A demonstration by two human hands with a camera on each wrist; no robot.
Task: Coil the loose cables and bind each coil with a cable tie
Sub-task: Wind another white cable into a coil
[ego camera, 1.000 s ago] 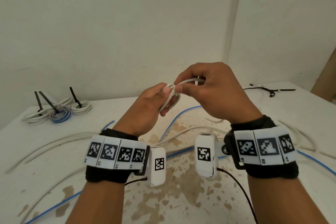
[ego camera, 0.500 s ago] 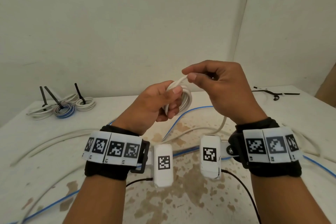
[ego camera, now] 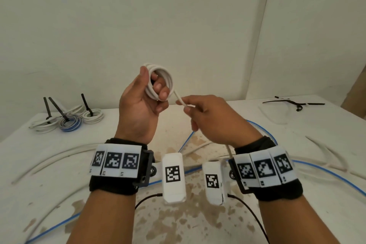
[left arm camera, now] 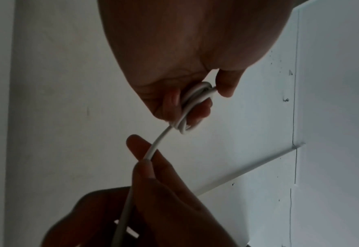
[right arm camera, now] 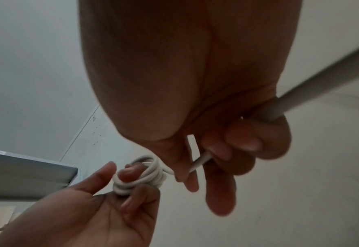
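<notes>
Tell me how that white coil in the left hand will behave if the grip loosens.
The white coil would probably spring open: no tie binds it, and only the left hand grips its loops. It looks springy rather than limp, holding round loops. The tail pinched by the right hand may tug it.

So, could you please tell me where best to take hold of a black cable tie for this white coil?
Probably the loose black cable ties at the table's far right. Pinch one by its straight tail, from above with the right hand, since they lie flat and tangled.
</notes>
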